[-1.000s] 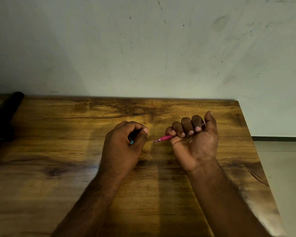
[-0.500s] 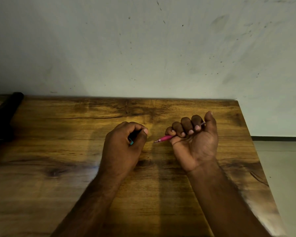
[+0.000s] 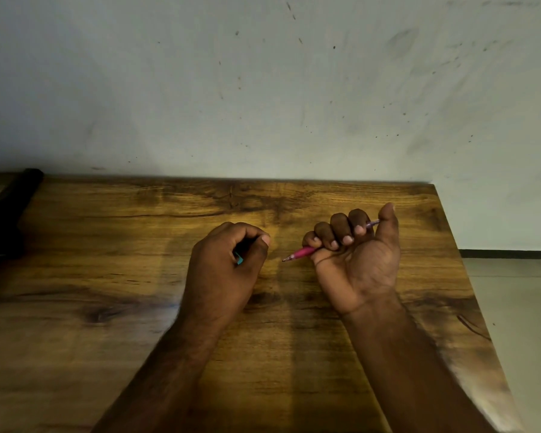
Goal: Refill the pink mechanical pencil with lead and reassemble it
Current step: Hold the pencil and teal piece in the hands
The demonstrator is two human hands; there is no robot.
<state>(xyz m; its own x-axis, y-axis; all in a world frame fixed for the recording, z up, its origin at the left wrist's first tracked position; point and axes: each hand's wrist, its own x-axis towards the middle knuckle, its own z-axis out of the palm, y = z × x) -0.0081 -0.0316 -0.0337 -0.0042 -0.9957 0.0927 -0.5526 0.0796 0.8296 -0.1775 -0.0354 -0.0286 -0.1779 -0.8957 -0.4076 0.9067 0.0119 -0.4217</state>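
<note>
right hand [image 3: 356, 260] fingers [image 3: 338, 228] curl tight around one pink pencil [image 3: 303, 253], centre frame. left hand [image 3: 225, 264] fingers pinch one small teal-tipped dark piece [image 3: 238, 259] over the tabletop [image 3: 107, 307].

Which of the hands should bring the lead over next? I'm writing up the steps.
Probably the left hand: it grips a small dark item with a teal end, maybe the lead case, near the pencil's tip. The right hand is wrapped round the pink pencil.

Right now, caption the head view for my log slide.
Right hand grips the pink mechanical pencil, tip pointing left; left hand holds a small teal-tipped item.
</note>
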